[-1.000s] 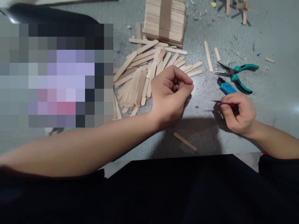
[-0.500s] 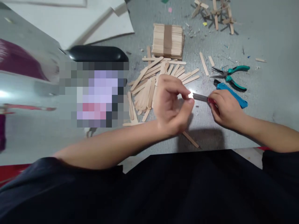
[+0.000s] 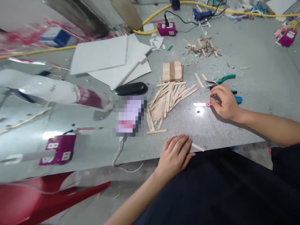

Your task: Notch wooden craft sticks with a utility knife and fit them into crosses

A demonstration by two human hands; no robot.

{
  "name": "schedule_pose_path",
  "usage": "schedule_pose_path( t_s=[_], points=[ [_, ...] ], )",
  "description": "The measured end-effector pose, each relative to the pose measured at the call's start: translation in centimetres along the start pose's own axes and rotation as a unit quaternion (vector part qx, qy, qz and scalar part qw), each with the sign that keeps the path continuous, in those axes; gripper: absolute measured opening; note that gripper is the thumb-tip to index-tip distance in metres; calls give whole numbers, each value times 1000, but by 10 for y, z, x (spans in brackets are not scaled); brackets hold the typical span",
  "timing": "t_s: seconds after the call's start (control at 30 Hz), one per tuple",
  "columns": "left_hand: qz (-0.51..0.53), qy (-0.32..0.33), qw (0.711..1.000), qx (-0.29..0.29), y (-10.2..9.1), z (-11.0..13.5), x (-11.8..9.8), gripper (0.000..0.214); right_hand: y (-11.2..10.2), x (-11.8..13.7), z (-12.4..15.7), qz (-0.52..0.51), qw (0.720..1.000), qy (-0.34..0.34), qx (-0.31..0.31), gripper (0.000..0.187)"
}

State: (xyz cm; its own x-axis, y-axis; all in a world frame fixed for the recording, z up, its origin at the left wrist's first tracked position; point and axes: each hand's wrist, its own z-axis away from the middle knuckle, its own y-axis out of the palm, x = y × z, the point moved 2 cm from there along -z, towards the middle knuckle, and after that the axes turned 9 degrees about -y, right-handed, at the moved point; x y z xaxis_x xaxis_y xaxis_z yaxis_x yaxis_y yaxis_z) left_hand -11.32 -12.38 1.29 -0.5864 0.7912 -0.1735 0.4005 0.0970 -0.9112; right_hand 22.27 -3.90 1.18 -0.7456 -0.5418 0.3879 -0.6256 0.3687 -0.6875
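My right hand (image 3: 223, 103) pinches a cutter blade (image 3: 199, 104) by its pink end piece (image 3: 208, 104). The bright blade points left, just over the table. My left hand (image 3: 177, 153) lies flat, palm down, on the table's front edge with its fingers stretched out. One craft stick (image 3: 198, 147) sticks out beside its fingertips; I cannot tell whether the hand touches it. Partly hidden behind my right hand are green-handled pliers (image 3: 226, 79) and a blue cutter knife (image 3: 238, 99). A heap of loose craft sticks (image 3: 168, 100) lies left of the blade.
A banded bundle of sticks (image 3: 167, 72) sits behind the heap. Further back are small stick assemblies (image 3: 202, 47), a glue gun (image 3: 202, 14) and a purple socket block (image 3: 167, 29). On the left are a blurred phone (image 3: 130, 114), a black case (image 3: 131, 89) and white boards (image 3: 100, 54).
My left hand has left the blade's tip and come down to the table edge. The right hand still holds the blade. My view has swung, showing more of the table's far and left parts.
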Motion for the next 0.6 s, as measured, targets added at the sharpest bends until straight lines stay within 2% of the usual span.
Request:
schedule_pose_path(
  t_s=[0.07, 0.17, 0.23, 0.33, 0.4, 0.47, 0.6],
  points=[
    [0, 7, 998, -66, 5, 19, -2, 31, -4, -9, -4, 16, 1000, 3, -13, 4],
    [39, 12, 992, -123, 7, 27, -3, 45, -17, -27, -8, 43, 999, 18, -9, 7],
    [81, -18, 989, -121, 8, 21, -2, 41, -26, -42, -8, 78, 996, 34, 36, 8],
    [124, -146, 979, -75, 14, 1, 1, 12, -39, -62, -1, 137, 983, 28, 120, 23],
    [152, -209, 965, -52, 18, -11, 0, 13, -46, -72, 7, 140, 980, 31, 135, 32],
    [138, -246, 958, -59, 22, -19, -2, 18, -51, -76, 14, 134, 982, 34, 129, 39],
    [99, -243, 957, -128, 23, -20, -8, 6, -53, -69, 22, 148, 982, 47, 108, 37]
  ],
)
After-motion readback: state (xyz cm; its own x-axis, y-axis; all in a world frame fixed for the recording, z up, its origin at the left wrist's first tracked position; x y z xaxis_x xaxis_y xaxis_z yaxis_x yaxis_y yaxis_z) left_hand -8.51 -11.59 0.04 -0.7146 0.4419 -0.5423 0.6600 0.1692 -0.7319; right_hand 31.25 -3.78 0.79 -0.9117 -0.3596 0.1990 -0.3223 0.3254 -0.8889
